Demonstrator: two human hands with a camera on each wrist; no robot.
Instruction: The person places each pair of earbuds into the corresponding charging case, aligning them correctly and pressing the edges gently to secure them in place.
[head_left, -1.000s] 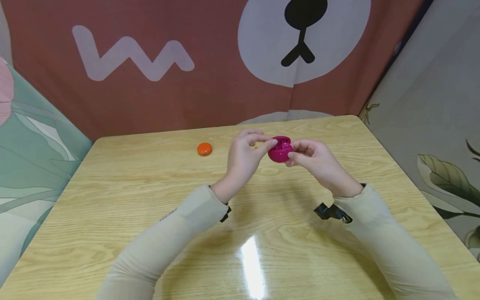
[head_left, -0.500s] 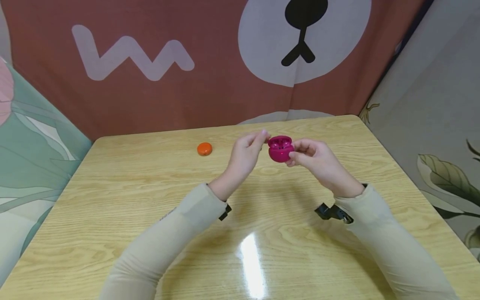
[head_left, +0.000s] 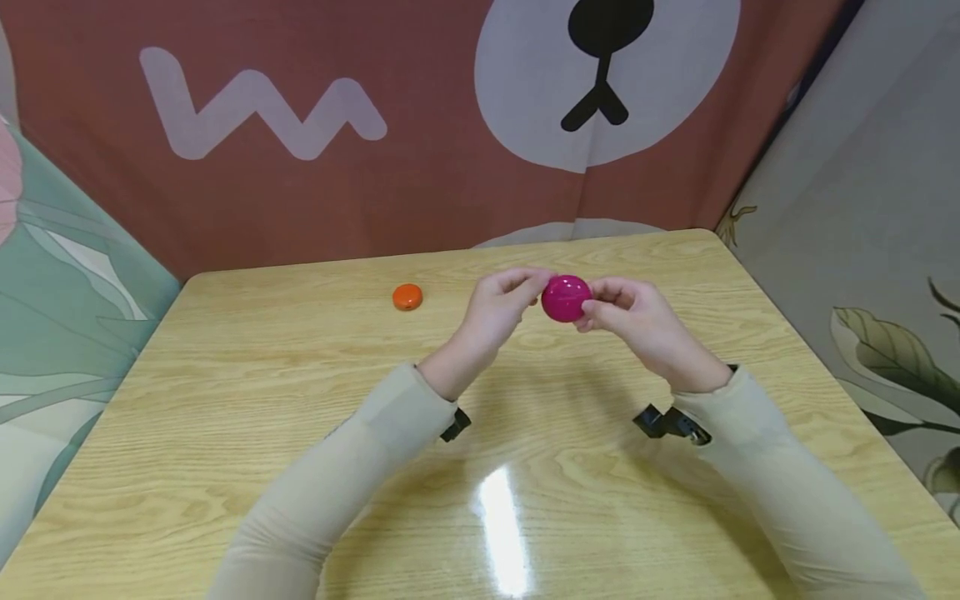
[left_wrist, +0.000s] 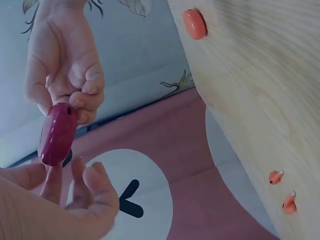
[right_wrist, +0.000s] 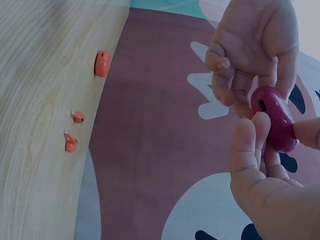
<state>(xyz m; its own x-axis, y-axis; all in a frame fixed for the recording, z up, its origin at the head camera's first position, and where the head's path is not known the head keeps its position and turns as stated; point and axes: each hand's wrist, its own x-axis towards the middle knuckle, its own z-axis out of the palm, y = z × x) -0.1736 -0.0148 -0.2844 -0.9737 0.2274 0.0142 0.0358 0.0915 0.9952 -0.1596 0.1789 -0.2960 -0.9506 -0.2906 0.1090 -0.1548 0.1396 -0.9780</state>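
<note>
A glossy magenta earbud case (head_left: 567, 298) is held above the table with its lid down. My right hand (head_left: 643, 327) pinches it at its right side, thumb in front and fingers behind. At its left edge, my left hand (head_left: 486, 321) has thumb and forefinger on the case. In the left wrist view the magenta case (left_wrist: 58, 134) is edge-on between the left hand (left_wrist: 65, 205) below and the right hand (left_wrist: 65, 60) above. The right wrist view shows a small port on the case (right_wrist: 274, 118). Its inside is hidden.
An orange case (head_left: 407, 297) lies on the wooden table (head_left: 300, 400), left of the hands. Two orange earbuds (right_wrist: 77, 117) lie loose near the far edge, hidden behind the left hand in the head view. A printed cloth (head_left: 420, 183) hangs behind the table.
The magenta case stood with its lid up and its inside showing; now the lid is down. My left fingers drew away from the case, then came back to its left edge.
</note>
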